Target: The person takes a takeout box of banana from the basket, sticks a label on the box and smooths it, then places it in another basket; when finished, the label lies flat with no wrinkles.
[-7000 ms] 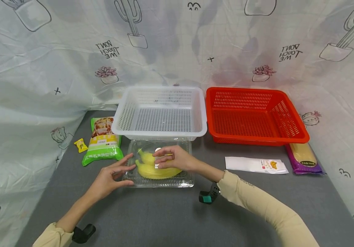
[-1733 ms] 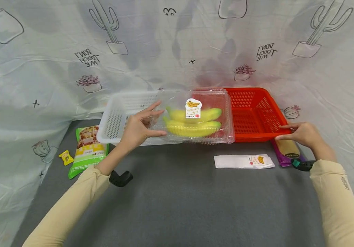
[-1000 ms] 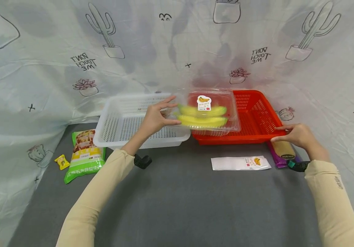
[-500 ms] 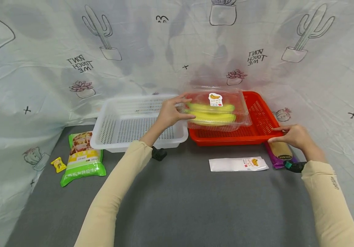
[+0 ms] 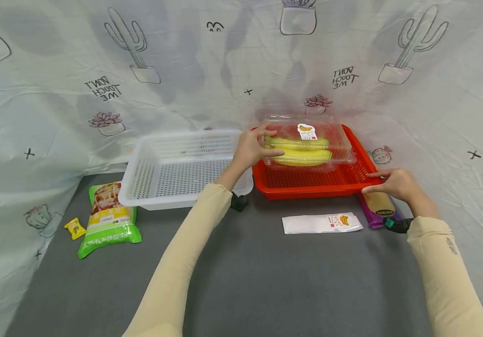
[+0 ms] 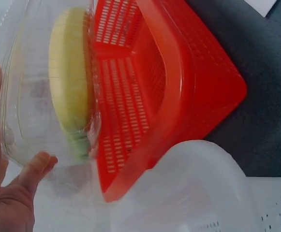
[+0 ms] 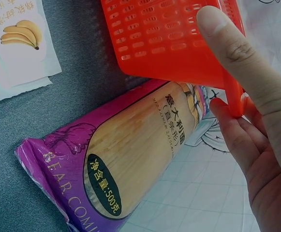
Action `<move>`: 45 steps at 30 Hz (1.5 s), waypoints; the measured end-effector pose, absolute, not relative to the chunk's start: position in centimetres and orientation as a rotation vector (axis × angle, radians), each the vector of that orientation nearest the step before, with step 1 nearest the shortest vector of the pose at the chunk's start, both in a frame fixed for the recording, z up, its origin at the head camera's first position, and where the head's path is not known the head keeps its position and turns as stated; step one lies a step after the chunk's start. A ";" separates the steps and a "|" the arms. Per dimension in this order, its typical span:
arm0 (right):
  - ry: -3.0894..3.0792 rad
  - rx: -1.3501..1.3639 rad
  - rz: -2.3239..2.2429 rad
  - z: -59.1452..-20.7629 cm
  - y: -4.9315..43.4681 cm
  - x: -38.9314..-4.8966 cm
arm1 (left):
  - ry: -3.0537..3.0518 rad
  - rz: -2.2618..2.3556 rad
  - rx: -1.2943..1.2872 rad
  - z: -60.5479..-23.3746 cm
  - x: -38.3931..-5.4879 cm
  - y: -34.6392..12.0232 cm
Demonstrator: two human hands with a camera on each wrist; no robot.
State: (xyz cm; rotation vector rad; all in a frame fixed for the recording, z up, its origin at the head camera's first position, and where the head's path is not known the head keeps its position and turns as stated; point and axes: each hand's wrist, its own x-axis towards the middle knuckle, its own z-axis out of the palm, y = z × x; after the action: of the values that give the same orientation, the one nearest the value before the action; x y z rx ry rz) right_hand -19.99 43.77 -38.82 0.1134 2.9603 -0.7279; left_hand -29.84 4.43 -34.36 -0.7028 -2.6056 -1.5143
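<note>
My left hand point(image 5: 250, 149) grips the left end of a clear plastic clamshell box point(image 5: 342, 149), thumb below and fingers above. Inside the box lie yellow bananas point(image 5: 302, 157), and a banana sticker point(image 5: 307, 131) is on its lid. The box is over the red basket point(image 5: 309, 191), slightly tilted; the left wrist view shows its end above the basket's opening. With thumb and fingers, my right hand point(image 5: 397, 183) pinches the rim at the basket's front right corner. Under that corner, a purple bag of spaghetti point(image 7: 130, 150) lies partly covered.
Left of the red basket stands a white basket point(image 5: 182, 202). A green and yellow food bag point(image 5: 111, 220) and a small yellow wrapped candy point(image 5: 75, 228) lie at far left. In front of the red basket is a white strip of banana stickers point(image 5: 309, 224).
The left hand has taken the banana box from the table in front of the white basket, up and rightward over the red basket. The right hand has gone from the box to the red basket's rim.
</note>
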 end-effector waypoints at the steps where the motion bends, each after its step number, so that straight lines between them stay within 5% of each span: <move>1: 2.960 0.104 -0.728 -38.9 43.7 -20.0 | -2.617 -1.523 -0.694 -34.6 -29.9 4.6; 26: 2.974 0.118 -0.764 -39.5 43.7 -19.9 | -2.717 -1.456 -0.512 -40.9 -28.3 9.1; 45: 2.971 0.131 -0.763 -38.8 43.8 -19.8 | -3.022 -1.404 -0.467 -40.2 -28.1 10.4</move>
State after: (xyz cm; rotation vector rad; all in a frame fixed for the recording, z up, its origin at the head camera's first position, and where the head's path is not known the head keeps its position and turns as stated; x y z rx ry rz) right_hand -19.84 43.76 -38.81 0.1309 2.9713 -0.7626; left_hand -28.08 10.44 -40.22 -0.4671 -3.0221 -1.4038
